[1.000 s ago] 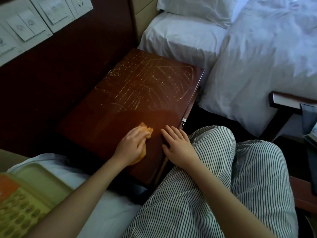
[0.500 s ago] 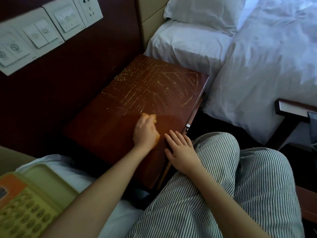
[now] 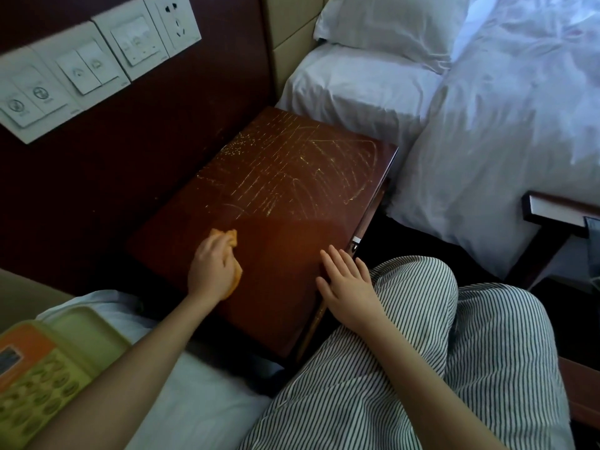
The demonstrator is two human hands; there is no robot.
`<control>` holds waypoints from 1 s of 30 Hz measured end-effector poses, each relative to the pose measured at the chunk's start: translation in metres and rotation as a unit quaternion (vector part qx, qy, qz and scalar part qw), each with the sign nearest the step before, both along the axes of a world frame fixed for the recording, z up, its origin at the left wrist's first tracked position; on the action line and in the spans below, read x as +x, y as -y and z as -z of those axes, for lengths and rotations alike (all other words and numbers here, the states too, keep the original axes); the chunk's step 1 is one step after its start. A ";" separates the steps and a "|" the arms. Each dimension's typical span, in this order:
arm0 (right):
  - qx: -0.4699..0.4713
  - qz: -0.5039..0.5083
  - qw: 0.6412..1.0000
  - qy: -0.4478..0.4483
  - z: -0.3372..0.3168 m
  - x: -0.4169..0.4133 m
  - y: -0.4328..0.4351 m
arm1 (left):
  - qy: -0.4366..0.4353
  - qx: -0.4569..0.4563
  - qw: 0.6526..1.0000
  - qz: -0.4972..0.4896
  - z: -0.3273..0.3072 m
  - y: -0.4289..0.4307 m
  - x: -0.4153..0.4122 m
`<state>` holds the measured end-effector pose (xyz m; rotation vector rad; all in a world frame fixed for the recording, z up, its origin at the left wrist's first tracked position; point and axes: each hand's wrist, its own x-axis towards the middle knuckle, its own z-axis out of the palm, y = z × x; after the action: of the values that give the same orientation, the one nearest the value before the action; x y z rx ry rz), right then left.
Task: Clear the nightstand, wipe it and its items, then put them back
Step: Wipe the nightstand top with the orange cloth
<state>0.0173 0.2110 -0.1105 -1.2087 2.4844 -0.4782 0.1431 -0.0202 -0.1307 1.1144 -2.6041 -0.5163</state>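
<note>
The dark wooden nightstand (image 3: 292, 177) stands between two beds, its top bare and marked with pale scratch-like streaks on the far half. My left hand (image 3: 212, 271) presses a bunched orange cloth (image 3: 227, 237) onto the near left part of the top, fingers curled over it. My right hand (image 3: 345, 287) lies flat with straight fingers on the near right edge of the top. A yellow-green telephone (image 3: 39, 375) with an orange panel sits on the white bed at the lower left.
A white bed with pillow (image 3: 389, 24) and duvet (image 3: 503, 141) lies to the right. Wall switches and a socket (image 3: 97, 66) are on the dark panel behind. A dark wooden chair arm (image 3: 558, 212) is at the right. My striped trouser legs (image 3: 422, 368) fill the foreground.
My left hand slid the orange cloth leftward and farther across the nightstand top. My right hand stayed flat at the near right edge. The view tilted up slightly.
</note>
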 end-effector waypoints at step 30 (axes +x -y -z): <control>0.006 -0.006 1.000 -0.025 -0.003 0.003 0.000 | -0.037 0.033 0.996 -0.078 -0.006 -0.004 -0.072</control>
<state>0.0200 0.2109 -0.1074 -1.2442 2.5171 -0.4334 0.0714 -0.0160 -0.1245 1.2824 -2.4292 -0.5995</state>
